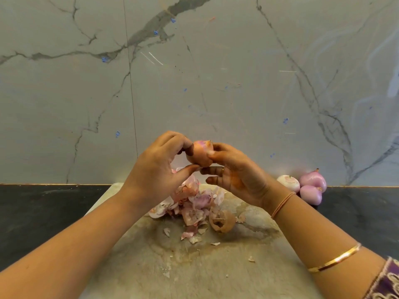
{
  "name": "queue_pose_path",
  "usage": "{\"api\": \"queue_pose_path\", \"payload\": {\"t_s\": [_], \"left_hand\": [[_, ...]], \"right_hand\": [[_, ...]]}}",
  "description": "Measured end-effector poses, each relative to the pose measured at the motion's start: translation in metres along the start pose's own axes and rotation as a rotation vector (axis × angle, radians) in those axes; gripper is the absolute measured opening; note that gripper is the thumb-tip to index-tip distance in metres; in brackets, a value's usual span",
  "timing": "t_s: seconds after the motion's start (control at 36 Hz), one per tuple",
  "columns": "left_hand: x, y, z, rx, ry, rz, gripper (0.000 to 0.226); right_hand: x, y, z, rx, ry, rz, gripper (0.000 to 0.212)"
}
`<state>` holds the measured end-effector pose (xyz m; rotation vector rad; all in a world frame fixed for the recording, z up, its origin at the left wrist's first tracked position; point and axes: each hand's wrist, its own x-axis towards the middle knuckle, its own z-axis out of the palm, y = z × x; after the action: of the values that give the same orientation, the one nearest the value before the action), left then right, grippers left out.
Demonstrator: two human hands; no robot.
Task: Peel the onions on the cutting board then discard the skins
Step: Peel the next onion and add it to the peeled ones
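So the onion (199,154) is up in the air over the cutting board (194,266), mostly in its orange-brown skin with a bit of pink showing on top. Both grips are closed on it: the left hand (157,167) curls round its left side and the right hand (235,175) pinches the right side. Straight below, a pile of skins (194,206) sits on the board, partly hidden behind the hands. Off right, three peeled onions (311,186) sit on the dark tabletop (43,208) against the marble wall (194,72), just past the right wrist.
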<state>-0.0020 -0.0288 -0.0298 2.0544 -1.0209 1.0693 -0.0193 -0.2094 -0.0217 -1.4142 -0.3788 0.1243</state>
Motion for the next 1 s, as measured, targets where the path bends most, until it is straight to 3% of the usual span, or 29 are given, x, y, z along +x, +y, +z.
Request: {"api": "queue_pose_path", "payload": {"t_s": [0.14, 0.28, 0.42, 0.53, 0.78, 1.0], "left_hand": [[0.001, 0.0004, -0.0002, 0.003, 0.003, -0.016, 0.027], [0.0003, 0.0007, 0.0011, 0.007, -0.006, -0.061, 0.029], [0.0, -0.0001, 0.0018, -0.004, -0.018, -0.182, 0.032], [0.0, 0.0009, 0.0017, -0.027, -0.039, -0.218, 0.035], [0.0009, 0.0078, 0.002, -0.358, -0.03, -0.474, 0.02], [0.0023, 0.0085, 0.0012, -0.496, -0.005, -0.57, 0.019]], "right_hand": [[0.0009, 0.001, 0.0, -0.04, 0.038, -0.036, 0.036], [0.0005, 0.0019, 0.0013, -0.23, 0.065, -0.136, 0.038], [0.0001, 0.0036, 0.0035, -0.428, 0.08, -0.206, 0.054], [-0.0012, 0.0048, 0.0044, -0.532, 0.09, -0.278, 0.047], [0.0, 0.0083, 0.0028, -0.874, 0.116, -0.513, 0.051], [0.0009, 0.0086, -0.0001, -0.987, 0.105, -0.567, 0.052]]}}
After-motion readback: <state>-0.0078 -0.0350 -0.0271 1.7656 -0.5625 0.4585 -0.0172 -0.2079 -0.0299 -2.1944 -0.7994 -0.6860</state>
